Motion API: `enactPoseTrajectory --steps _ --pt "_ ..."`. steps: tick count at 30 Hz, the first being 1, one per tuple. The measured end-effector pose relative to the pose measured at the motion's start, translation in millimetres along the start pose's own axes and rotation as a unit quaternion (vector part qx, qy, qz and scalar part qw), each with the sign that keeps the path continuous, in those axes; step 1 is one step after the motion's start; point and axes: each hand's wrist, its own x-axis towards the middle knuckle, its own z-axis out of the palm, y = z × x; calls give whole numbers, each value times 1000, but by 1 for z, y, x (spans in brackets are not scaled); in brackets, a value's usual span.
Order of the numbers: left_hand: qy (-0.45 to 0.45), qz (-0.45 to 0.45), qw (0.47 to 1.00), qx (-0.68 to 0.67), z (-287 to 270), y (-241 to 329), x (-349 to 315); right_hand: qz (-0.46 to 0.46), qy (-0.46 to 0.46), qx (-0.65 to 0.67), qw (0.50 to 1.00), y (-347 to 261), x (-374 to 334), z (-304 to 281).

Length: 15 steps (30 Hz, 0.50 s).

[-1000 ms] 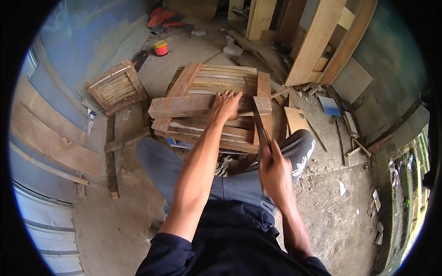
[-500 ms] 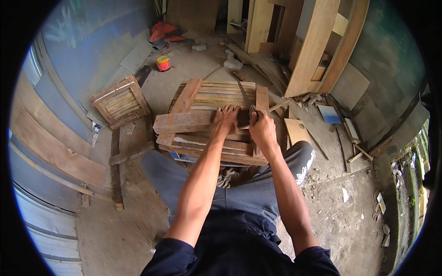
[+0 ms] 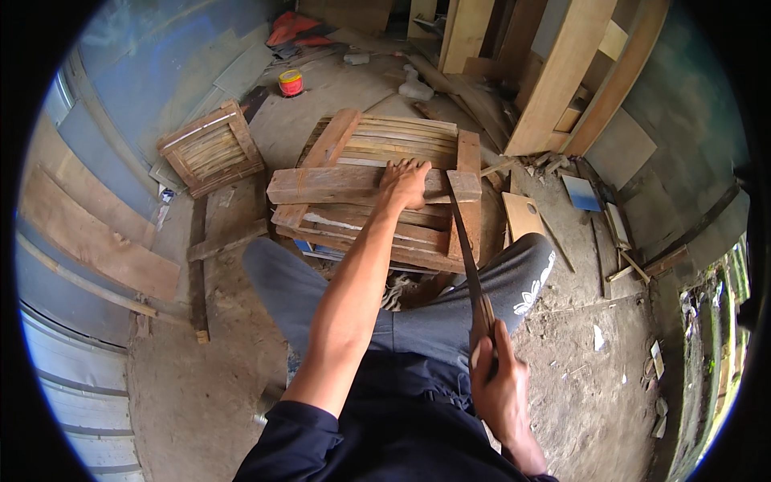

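A thick, weathered wooden plank lies crosswise over a slatted wooden frame. My left hand presses down on its top, fingers curled over the far edge. In my right hand, close to my right thigh, is the handle of a handsaw. The long, dark blade runs away from me, and its far end meets the plank near the right end, just right of my left hand. My right fingers are closed round the handle.
A smaller slatted frame leans at the left. Beyond stands a red and yellow tub. Tall boards lean at the far right, and a light board with a hole lies beside my right knee. Scraps litter the floor.
My right hand has drawn the saw back toward my lap, so more blade shows on my side of the plank. My left hand stays on the plank.
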Motion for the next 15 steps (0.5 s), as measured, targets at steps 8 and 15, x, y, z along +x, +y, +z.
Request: enactPoseTrajectory --steps 8,15 --pt "32 14 999 39 -1 -1 -7 -24 73 4 997 1 224 92" --pt "-2 10 999 51 -16 5 -9 -53 97 -1 994 5 190 86"
